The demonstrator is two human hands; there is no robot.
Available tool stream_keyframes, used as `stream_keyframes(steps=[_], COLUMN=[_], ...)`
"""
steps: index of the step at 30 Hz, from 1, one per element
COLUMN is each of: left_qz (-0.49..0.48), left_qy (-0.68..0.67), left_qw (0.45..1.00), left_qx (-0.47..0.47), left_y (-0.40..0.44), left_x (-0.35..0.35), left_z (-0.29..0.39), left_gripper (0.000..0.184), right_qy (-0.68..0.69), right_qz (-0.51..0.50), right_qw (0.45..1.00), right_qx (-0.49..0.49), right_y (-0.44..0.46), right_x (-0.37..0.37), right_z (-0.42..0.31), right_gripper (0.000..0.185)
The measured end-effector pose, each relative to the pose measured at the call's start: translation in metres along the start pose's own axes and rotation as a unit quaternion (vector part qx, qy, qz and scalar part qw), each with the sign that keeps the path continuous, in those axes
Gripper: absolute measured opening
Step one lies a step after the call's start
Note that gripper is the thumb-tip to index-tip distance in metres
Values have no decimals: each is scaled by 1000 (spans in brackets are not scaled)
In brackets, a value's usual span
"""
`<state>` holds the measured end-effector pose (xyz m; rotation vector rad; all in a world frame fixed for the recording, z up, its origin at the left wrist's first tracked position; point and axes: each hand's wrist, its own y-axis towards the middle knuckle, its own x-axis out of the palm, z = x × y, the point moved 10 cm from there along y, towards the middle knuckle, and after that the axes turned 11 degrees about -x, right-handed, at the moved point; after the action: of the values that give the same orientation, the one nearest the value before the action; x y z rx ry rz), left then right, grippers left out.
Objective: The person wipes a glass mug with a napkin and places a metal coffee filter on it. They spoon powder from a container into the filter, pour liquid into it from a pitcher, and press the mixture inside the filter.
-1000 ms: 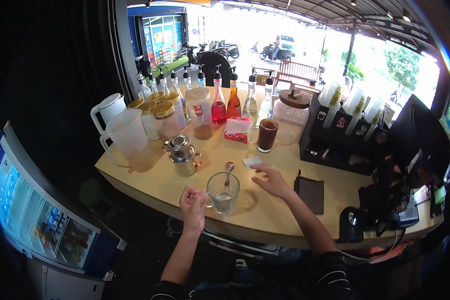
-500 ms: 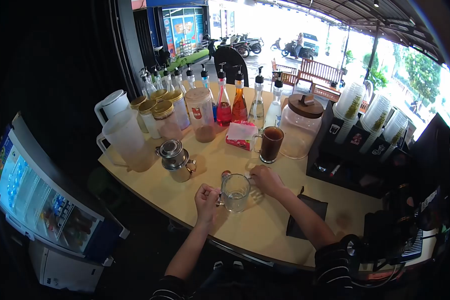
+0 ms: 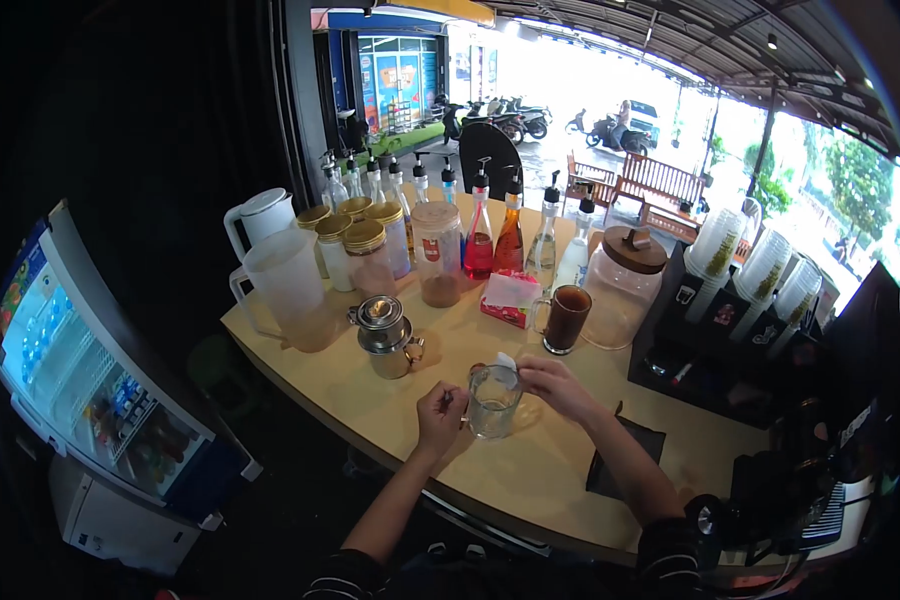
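Left hand (image 3: 440,413) on mug (image 3: 493,408), right hand (image 3: 555,387) on paper (image 3: 507,368).
Left grip curled closed at the mug handle. Right grip nearly closed, pinching the white paper at the mug's rim. Mug is near the front edge of the bench (image 3: 540,485); can't tell if lifted. Dripper (image 3: 383,342) to its left, filled glass (image 3: 568,318) beyond, beside red pack (image 3: 506,300).

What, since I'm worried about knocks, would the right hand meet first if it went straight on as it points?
Most likely the clear glass mug: the right hand points toward its rim, with a white tissue at the fingertips. Depth there is hard to judge.
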<state>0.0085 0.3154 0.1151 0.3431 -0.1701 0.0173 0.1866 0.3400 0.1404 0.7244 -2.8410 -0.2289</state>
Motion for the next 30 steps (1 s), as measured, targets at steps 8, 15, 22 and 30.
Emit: stream_keyframes(steps=[8, 15, 22, 30], left_qz=[40, 69, 83, 124], left_qy=[-2, -6, -28, 68], left_qw=[998, 997, 996, 989], left_qx=[41, 22, 16, 51], left_y=[17, 23, 15, -5], left_x=[-23, -33, -12, -37], left_z=[18, 15, 64, 117], left_gripper=[18, 20, 21, 22], right_qy=[-93, -290, -207, -348], right_qz=[87, 152, 138, 72], right_qw=[988, 914, 930, 902], right_qx=[-84, -240, -269, -245], right_y=[6, 8, 30, 39], right_x=[33, 35, 55, 104], right_z=[-23, -58, -95, -124], right_gripper=[40, 16, 18, 21])
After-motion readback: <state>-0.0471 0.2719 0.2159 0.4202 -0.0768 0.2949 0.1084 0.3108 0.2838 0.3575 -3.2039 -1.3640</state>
